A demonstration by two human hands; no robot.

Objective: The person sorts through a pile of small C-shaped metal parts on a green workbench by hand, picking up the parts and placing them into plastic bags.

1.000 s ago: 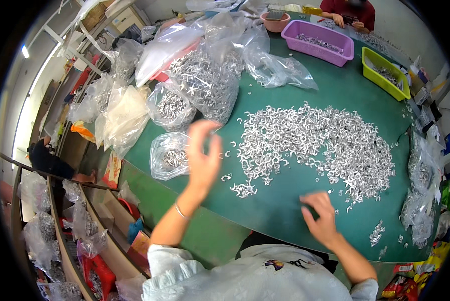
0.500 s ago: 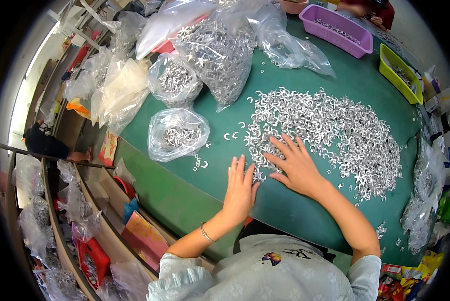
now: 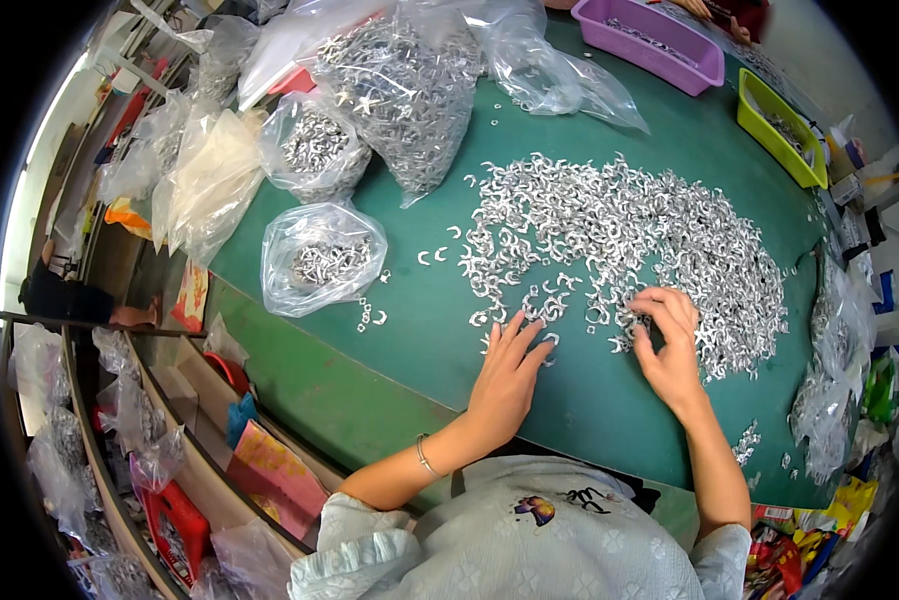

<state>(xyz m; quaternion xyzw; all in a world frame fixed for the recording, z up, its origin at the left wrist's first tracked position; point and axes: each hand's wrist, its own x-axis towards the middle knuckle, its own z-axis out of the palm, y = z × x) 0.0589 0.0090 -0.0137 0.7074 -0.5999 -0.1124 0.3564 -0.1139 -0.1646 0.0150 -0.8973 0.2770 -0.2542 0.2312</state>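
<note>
Many small silver crescent-shaped metal pieces (image 3: 619, 215) lie in a broad heap on the green table (image 3: 419, 330). My left hand (image 3: 509, 380) rests at the heap's near left edge, its fingers stretched out and touching a few loose crescents. At the heap's near side, my right hand (image 3: 669, 345) curves over some crescents, thumb apart from the bent fingers. Some pieces show in the gap between them, and it grips none that I can make out. To the left, an open clear plastic bag (image 3: 279, 260) contains more silver pieces.
Larger clear bags of silver parts (image 3: 394, 100) stand at the back left. A purple bin (image 3: 659, 75) and a yellow-green bin (image 3: 774, 150) sit at the back right. Another person's hand (image 3: 739, 32) shows beyond them. Shelf compartments (image 3: 194, 470) adjoin at lower left.
My right hand has moved right across the heap's near edge, its spread fingers now bent. My left hand has shifted slightly right. A thinner patch of crescents has opened between them.
</note>
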